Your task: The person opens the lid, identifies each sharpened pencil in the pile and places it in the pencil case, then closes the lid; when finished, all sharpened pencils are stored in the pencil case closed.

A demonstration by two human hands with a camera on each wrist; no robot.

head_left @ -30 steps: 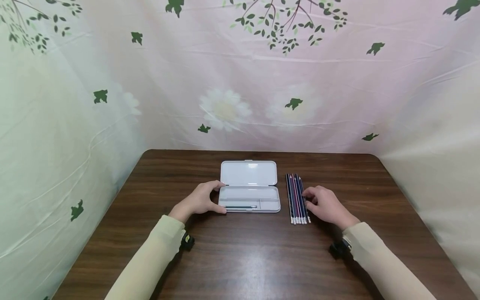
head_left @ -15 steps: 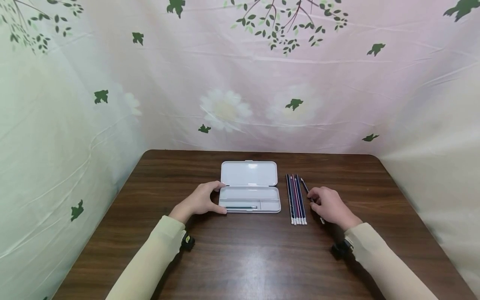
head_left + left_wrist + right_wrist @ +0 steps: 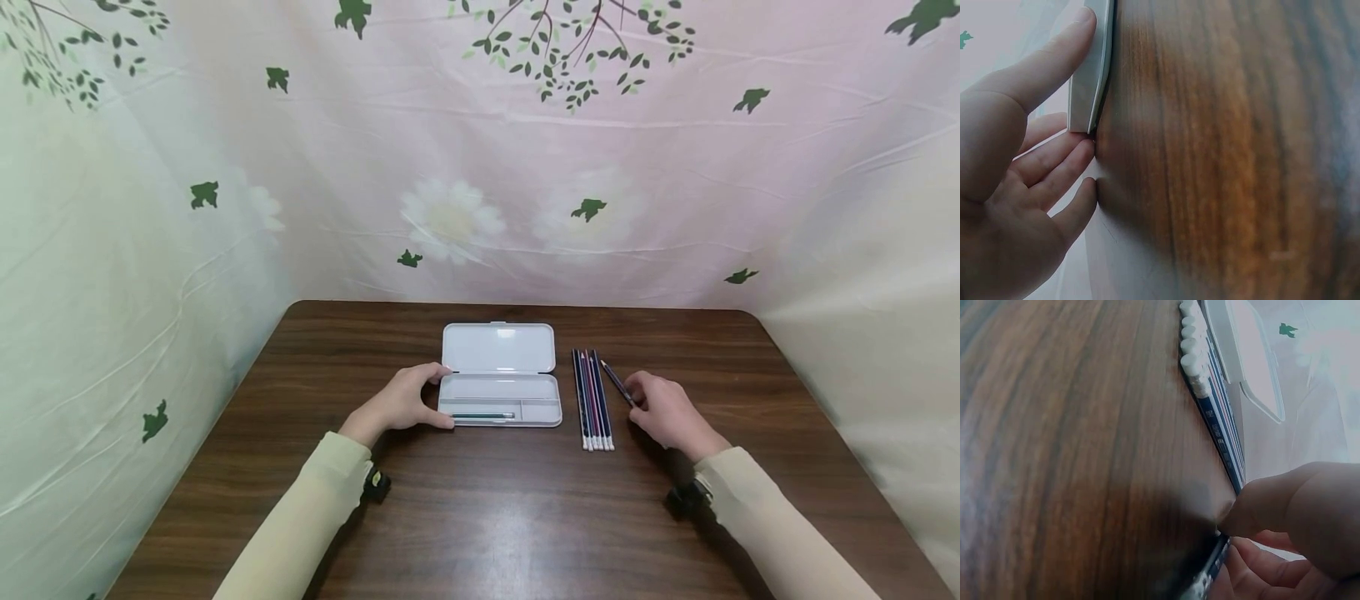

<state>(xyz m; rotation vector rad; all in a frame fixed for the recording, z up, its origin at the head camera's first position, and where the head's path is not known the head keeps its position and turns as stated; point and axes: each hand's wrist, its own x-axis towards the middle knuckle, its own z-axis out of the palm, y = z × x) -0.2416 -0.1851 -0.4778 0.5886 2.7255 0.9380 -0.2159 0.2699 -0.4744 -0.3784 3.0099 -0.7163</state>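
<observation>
A white pencil case (image 3: pixel 498 348) lies with its lid folded back on the table. One dark pencil (image 3: pixel 483 415) rests in its front compartment. My left hand (image 3: pixel 401 398) holds the case's left end, thumb at the front corner and fingertips behind; the left wrist view shows the thumb on the case wall (image 3: pixel 1088 94). To the right of the case, several pencils (image 3: pixel 592 404) lie side by side, white erasers toward me. My right hand (image 3: pixel 663 408) pinches a separate dark pencil (image 3: pixel 615 381) between thumb and fingers. That pencil slants, its tip toward the row, its eraser end hidden in the head view.
The brown wooden table (image 3: pixel 495 500) reaches back to a printed cloth (image 3: pixel 510 150) hanging behind and at both sides. Inside the case, low dividers (image 3: pixel 521 408) form a long back compartment and two front ones.
My right hand has drawn one pencil away from the row's right side, turned it to a slant and shifted slightly right along it. The left hand stays on the case.
</observation>
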